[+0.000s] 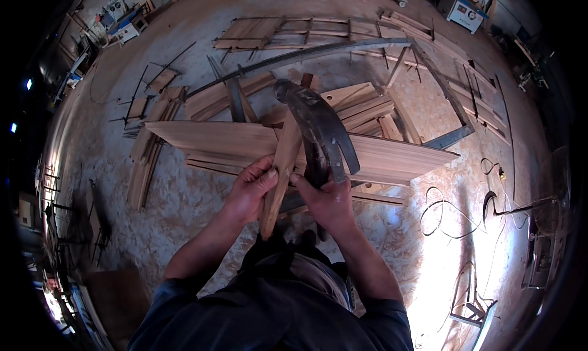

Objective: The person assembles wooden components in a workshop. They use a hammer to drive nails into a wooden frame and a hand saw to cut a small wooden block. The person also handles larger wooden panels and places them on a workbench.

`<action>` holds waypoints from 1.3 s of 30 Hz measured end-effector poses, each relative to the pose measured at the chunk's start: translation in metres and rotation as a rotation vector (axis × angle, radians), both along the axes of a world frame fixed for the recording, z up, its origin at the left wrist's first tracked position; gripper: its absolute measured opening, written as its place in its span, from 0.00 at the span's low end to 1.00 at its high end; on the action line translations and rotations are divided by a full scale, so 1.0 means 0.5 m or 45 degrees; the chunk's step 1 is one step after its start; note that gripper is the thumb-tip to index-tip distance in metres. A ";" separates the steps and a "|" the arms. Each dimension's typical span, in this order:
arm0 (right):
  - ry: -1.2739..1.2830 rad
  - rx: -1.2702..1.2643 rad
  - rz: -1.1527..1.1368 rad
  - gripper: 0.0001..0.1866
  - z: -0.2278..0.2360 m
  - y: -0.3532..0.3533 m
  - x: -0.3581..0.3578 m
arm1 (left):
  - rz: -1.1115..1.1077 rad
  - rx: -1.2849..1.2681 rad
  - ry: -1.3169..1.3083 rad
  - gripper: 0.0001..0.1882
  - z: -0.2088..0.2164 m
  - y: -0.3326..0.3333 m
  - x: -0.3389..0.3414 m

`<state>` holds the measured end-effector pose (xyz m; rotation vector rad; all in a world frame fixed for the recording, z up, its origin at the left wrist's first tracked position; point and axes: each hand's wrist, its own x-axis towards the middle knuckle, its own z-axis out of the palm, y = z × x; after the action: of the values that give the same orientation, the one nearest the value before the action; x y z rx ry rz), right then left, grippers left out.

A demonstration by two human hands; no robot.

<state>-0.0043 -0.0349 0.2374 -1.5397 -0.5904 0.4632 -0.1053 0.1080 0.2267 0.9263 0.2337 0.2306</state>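
Note:
A claw hammer with a dark metal head and a pale wooden handle is held upright in front of my body, close to the camera. My left hand is closed around the middle of the handle, thumb along its side. The thumb of my right hand points at the handle from the other side. Its fingers are curled around a dark piece under the claw, whose kind I cannot make out. Behind both hands lies a wide wooden board, partly hidden by the hammer.
Stacked wooden strips lie to the left, and more planks sit beyond the board. A grey metal frame arches behind them. Slatted panels with clamps lie farther off. A thin cable loops over the floor at right.

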 end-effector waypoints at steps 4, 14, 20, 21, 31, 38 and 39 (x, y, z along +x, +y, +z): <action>-0.015 -0.073 -0.009 0.18 0.003 -0.002 0.002 | 0.020 0.114 -0.015 0.24 -0.011 0.002 -0.003; -0.388 -0.116 -0.099 0.17 -0.021 0.000 0.002 | 0.059 0.087 -0.009 0.23 -0.022 0.009 -0.005; -0.304 -0.269 -0.303 0.12 0.025 -0.036 0.062 | 0.387 0.034 -0.050 0.18 0.050 0.057 -0.001; -0.228 -0.421 -0.326 0.12 0.031 -0.046 0.087 | 0.461 0.141 -0.144 0.18 0.048 0.083 -0.001; -0.528 -0.450 -0.422 0.17 0.028 -0.037 0.236 | 0.445 0.738 -0.469 0.20 0.150 0.137 0.036; -0.681 -0.581 -0.471 0.15 0.028 -0.028 0.216 | 0.376 0.974 -0.446 0.20 0.125 0.148 0.039; -0.679 -0.580 -0.473 0.14 0.027 -0.031 0.214 | 0.358 0.988 -0.407 0.20 0.124 0.145 0.037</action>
<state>0.1025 -0.0503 0.2507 -2.1822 -0.6060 -0.1218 -0.0868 0.1806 0.2888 1.6032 -0.0364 0.7572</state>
